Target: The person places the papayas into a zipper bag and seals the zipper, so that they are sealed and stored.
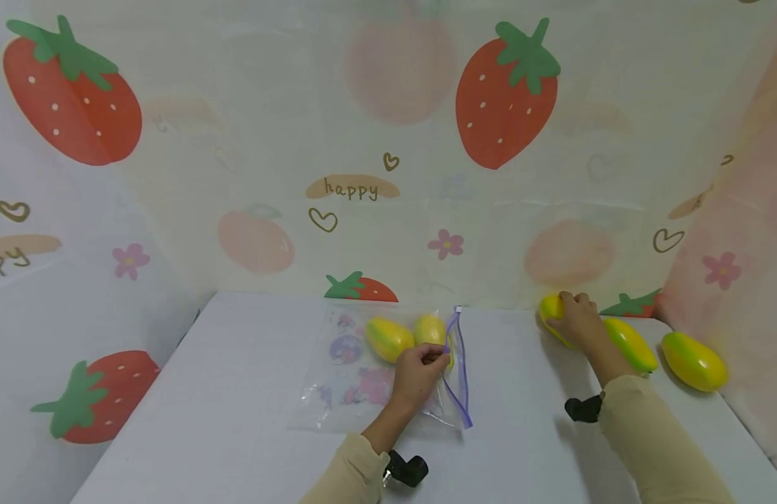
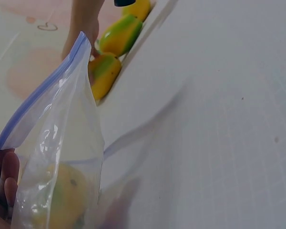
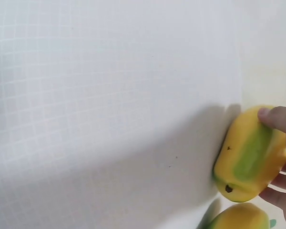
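A clear zip bag (image 1: 313, 402) with a purple zip strip and printed pictures lies on the table. Two yellow-green mangoes (image 1: 388, 339) are inside it. My left hand (image 1: 418, 374) pinches the bag's upper layer at the zip, and the mouth gapes; the left wrist view shows the lifted purple edge (image 2: 40, 88). At the back right, my right hand (image 1: 579, 322) grips another mango (image 3: 250, 152), thumb on one side and fingers round the other. That mango lies against the back wall sheet. Beside it are two more mangoes, one partly behind the right wrist (image 1: 631, 346) and one farther right (image 1: 695, 361).
The white table (image 1: 237, 364) meets a printed sheet (image 1: 262, 161) with strawberries along the back. A pink sheet (image 1: 760, 301) hangs along the right side. Black wrist cameras (image 1: 409, 470) are strapped below both hands.
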A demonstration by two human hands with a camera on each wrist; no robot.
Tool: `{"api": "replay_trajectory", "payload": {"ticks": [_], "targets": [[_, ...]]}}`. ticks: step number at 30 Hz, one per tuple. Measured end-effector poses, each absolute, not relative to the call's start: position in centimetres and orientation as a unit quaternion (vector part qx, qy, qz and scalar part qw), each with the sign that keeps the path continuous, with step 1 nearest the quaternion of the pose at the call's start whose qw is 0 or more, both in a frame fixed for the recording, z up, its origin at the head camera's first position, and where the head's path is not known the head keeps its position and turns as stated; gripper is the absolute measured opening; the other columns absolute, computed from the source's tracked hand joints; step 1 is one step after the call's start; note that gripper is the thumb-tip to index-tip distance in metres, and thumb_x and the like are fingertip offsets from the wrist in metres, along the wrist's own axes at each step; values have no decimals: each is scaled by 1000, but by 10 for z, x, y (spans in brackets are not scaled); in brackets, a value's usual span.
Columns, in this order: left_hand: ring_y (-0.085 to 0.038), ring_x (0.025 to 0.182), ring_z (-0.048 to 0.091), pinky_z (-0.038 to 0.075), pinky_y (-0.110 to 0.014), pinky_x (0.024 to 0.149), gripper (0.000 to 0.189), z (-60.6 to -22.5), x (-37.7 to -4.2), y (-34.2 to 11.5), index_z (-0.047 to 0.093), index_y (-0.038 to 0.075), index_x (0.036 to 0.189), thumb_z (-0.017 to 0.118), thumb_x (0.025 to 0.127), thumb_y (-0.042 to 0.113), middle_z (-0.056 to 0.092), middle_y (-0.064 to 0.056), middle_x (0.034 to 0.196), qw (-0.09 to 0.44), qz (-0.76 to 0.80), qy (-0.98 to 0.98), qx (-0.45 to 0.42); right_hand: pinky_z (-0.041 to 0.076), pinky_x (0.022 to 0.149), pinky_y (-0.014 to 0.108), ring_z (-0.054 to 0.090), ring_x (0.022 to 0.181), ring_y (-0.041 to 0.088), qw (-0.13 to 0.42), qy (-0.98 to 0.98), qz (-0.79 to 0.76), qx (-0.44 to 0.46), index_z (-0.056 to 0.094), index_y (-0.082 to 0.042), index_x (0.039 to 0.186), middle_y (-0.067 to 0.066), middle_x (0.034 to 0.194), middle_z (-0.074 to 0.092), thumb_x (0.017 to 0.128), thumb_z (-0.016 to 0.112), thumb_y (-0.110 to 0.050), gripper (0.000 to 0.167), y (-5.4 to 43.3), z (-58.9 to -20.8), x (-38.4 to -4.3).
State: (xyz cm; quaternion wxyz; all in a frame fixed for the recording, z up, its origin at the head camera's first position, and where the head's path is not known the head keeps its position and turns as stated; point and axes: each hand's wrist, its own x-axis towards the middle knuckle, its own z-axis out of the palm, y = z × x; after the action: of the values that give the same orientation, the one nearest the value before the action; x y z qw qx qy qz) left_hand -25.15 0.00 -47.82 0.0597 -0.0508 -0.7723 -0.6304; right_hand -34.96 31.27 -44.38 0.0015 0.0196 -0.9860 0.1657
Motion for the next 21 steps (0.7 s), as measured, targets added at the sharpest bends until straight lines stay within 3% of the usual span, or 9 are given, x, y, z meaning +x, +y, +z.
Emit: {"api": "replay_trajectory", "payload": {"ticks": [21], "targets": [[-9, 74, 59, 50, -16, 69, 19, -479, -251, 0, 73, 0, 98, 69, 88, 15, 73, -10, 88, 51, -633, -771, -45, 41, 90, 64, 39, 113, 56, 12, -985, 169, 14, 30, 12, 140, 44, 131, 32, 91, 64, -25, 70, 317, -452, -348]]}}
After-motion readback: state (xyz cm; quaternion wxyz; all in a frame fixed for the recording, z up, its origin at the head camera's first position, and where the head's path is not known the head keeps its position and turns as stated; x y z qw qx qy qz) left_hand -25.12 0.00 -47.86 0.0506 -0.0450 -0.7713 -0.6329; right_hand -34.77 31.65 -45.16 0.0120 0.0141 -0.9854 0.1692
